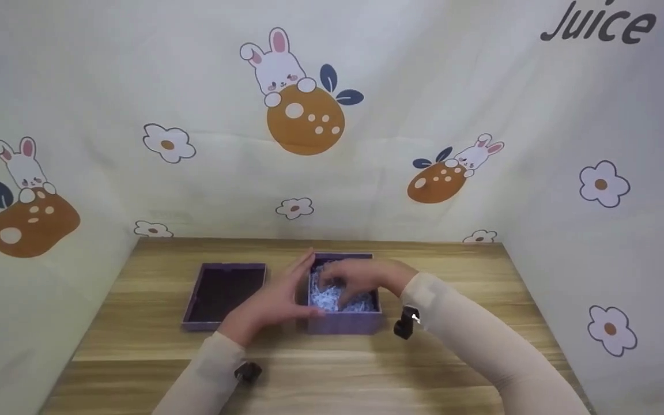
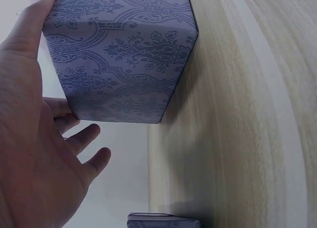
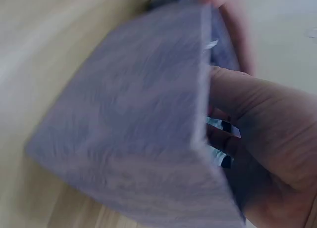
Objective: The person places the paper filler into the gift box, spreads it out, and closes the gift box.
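Observation:
A purple box (image 1: 344,324) with a damask-like pattern stands on the table, holding pale shredded paper (image 1: 323,300). My left hand (image 1: 271,300) spans the box's left side, fingers fairly straight. Its thumb (image 2: 29,27) lies along the rim near the front, while the other fingers (image 2: 84,139) reach loosely past the side. My right hand (image 1: 361,275) reaches down into the box from the right. Thumb and fingers are spread apart over the shredded paper, touching it. Walls of the box (image 3: 129,104) hide part of the right fingers in the right wrist view.
Left of the box lies a shallow purple lid (image 1: 222,329), dark inside and facing up. The wooden table (image 1: 338,374) meets a printed cloth (image 1: 378,184) with rabbits and flowers at the back and sides. Small black cameras sit on both wrists.

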Demonstrator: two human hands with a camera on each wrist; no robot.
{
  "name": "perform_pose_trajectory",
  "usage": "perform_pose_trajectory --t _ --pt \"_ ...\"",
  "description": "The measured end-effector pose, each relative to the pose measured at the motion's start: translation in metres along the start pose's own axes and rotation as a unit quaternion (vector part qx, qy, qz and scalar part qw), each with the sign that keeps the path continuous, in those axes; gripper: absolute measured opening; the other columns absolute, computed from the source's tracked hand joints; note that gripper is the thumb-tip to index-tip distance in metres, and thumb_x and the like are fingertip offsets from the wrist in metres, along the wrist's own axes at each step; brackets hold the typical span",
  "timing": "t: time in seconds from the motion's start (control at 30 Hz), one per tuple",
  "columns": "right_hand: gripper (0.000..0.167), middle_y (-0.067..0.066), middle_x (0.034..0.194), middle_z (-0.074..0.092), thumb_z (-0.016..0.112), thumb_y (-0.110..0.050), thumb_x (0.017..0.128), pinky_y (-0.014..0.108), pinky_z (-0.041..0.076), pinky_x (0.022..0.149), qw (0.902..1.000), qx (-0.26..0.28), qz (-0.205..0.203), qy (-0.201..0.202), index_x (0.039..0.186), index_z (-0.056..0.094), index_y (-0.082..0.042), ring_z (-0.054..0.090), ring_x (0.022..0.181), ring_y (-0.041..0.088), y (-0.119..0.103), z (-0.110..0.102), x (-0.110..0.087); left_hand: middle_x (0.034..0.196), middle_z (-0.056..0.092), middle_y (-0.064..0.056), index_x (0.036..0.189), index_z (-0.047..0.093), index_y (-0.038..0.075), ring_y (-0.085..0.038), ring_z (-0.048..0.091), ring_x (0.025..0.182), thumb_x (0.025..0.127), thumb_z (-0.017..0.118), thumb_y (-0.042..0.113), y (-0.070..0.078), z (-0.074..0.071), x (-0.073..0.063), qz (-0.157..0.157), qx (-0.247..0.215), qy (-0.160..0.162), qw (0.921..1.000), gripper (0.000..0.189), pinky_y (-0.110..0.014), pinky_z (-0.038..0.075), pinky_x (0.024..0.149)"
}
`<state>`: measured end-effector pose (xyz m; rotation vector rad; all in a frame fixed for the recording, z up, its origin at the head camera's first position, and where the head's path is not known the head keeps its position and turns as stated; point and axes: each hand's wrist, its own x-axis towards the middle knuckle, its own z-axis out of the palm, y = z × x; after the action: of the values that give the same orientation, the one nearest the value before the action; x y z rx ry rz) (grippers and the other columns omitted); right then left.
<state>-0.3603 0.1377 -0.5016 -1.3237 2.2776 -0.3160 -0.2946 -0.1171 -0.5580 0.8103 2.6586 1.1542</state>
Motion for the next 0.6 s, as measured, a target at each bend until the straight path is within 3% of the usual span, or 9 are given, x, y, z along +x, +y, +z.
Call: perform_pose_trajectory --t 0.17,0.3,0.43,0.6 --pt "0.052 0.012 0.156 0.063 0.088 -0.005 0.09 0.044 0.046 0.124 0.9924 -0.103 0.054 -0.04 0.137 0.069 -0.013 0.057 0.146 0.03 -0.001 0.009 0.009 0.187 0.008 -0.002 0.179 0.017 0.016 -0.036 0.015 0.169 0.082 0.087 0.074 0.0 0.0 0.0 0.006 0.009 0.0 0.9999 0.133 -0.059 0.019 0.134" --pt "0.062 0.016 0.16 0.06 0.089 -0.004 0.087 0.046 0.046 0.124 0.9817 -0.165 0.079 -0.053 0.144 0.067 -0.013 0.057 0.147 0.033 -0.005 0.014 0.015 0.187 0.008 -0.001 0.179 0.018 0.017 -0.036 0.015 0.169 0.082 0.086 0.075 0.0 0.0 0.0 0.006 0.017 0.001 0.9998 0.132 -0.059 0.019 0.134" --pt "0.065 0.014 0.155 0.064 0.089 -0.005 0.088 0.044 0.049 0.121 0.9826 -0.153 0.091 -0.052 0.149 0.066 -0.013 0.06 0.143 0.032 -0.009 0.014 0.012 0.187 0.008 -0.003 0.179 0.016 0.016 -0.036 0.014 0.169 0.082 0.085 0.076 -0.001 0.0 0.001 0.008 0.021 -0.005 0.9997 0.133 -0.058 0.017 0.134" --pt "0.058 0.008 0.144 0.069 0.092 -0.008 0.088 0.042 0.052 0.118 0.9941 -0.06 0.08 -0.039 0.142 0.07 -0.014 0.064 0.134 0.026 -0.011 -0.003 0.001 0.186 0.01 -0.004 0.179 0.018 0.014 -0.035 0.015 0.17 0.082 0.088 0.071 -0.002 -0.001 0.001 0.008 0.013 -0.003 0.9999 0.132 -0.057 0.019 0.135"
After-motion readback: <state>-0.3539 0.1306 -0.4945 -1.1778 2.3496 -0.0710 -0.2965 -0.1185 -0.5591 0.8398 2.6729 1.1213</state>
